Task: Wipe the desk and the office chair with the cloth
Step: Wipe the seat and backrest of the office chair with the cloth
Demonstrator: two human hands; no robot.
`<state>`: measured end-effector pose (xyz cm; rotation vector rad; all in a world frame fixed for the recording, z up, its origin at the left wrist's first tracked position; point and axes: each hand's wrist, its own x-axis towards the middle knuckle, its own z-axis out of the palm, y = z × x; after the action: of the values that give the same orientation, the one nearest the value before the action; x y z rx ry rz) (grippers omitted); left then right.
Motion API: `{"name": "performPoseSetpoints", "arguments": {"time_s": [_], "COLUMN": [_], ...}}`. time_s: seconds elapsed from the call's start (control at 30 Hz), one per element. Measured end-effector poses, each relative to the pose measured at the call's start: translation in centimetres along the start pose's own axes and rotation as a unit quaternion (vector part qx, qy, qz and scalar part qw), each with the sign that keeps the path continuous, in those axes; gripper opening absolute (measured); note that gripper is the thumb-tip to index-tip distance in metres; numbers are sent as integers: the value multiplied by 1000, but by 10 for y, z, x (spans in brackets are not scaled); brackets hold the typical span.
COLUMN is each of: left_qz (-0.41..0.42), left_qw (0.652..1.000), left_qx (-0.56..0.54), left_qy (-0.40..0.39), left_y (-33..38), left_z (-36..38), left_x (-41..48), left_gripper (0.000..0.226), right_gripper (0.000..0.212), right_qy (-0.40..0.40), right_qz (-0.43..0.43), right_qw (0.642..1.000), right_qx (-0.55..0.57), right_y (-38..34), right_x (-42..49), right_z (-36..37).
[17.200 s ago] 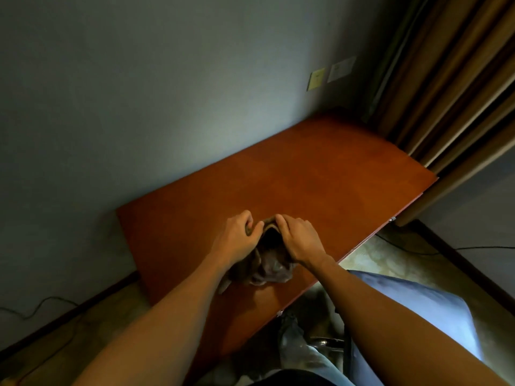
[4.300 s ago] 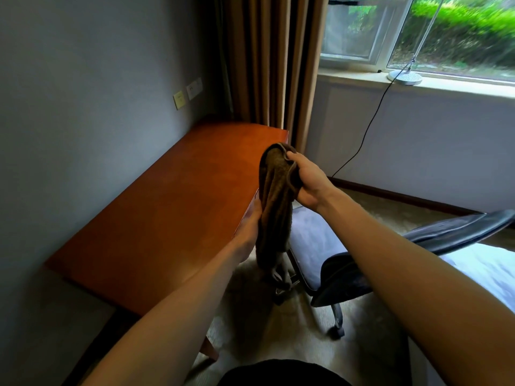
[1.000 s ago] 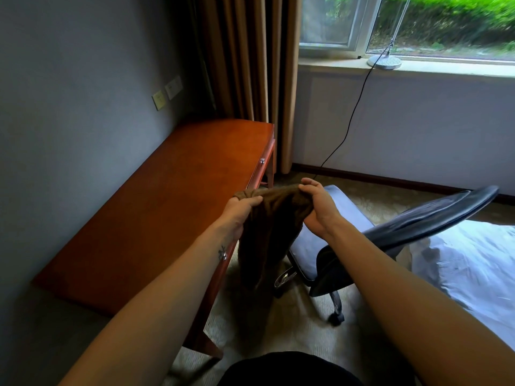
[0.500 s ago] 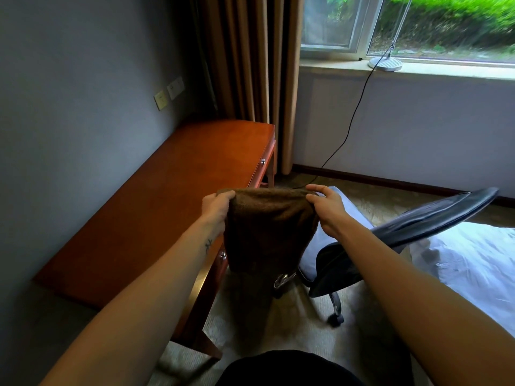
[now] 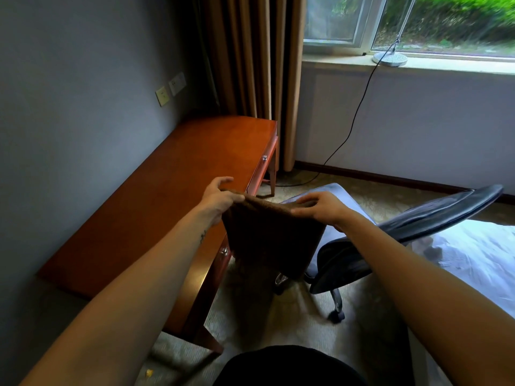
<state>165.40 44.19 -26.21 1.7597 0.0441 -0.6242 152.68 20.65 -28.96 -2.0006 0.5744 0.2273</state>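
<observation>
Hanging cloth between left hand, right hand.

Single head-worn wide-angle view, looking forward and down from standing height. Close on both outstretched forearms at centre; desk along the left wall, office chair lower right, window at top right, farther off.

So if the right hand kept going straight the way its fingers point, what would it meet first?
The right hand points left along the cloth's top edge, so it would probably meet the left hand first. Beyond that lies the desk, though depth is unclear.
</observation>
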Motion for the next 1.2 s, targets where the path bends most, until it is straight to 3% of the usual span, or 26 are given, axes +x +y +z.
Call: {"name": "performPoseSetpoints", "arguments": {"time_s": [0.1, 0.2, 0.33, 0.5, 0.73, 0.83, 0.9, 1.03, 1.2], "left_qz": [0, 18, 53, 113, 142, 161, 130, 30, 1], "left_qw": [995, 969, 943, 915, 868, 840, 867, 958, 979], "left_qx": [100, 242, 324, 381, 465, 511, 477, 286, 204], "left_qy": [2, 51, 50, 64, 96, 86, 58, 15, -19], "left_y": [-6, -13, -23, -30, -34, -30, -27, -26, -27], "left_z": [1, 2, 0, -4, -9, -5, 4, 29, 63], "left_x": [9, 14, 12, 11, 16, 10, 3, -5, -15], "left_gripper": [54, 41, 32, 6, 21, 27, 31, 25, 23], "right_gripper": [33, 18, 24, 23, 22, 24, 26, 28, 25], "right_qy": [7, 88, 128, 181, 244, 244, 234, 192, 147], "right_qz": [-21, -58, -74, -95, -134, -134, -122, -80, -105], "right_qw": [981, 963, 940, 933, 898, 907, 928, 966, 978], "right_qx": [-192, -247, -307, -298, -342, -315, -263, -152, -106], "right_y": [7, 11, 16, 15, 5, 2, 1, -4, -13], "right_x": [6, 10, 15, 8, -5, -5, -6, -9, -9], "right_z": [2, 6, 8, 7, 2, 3, 6, 19, 46]}}
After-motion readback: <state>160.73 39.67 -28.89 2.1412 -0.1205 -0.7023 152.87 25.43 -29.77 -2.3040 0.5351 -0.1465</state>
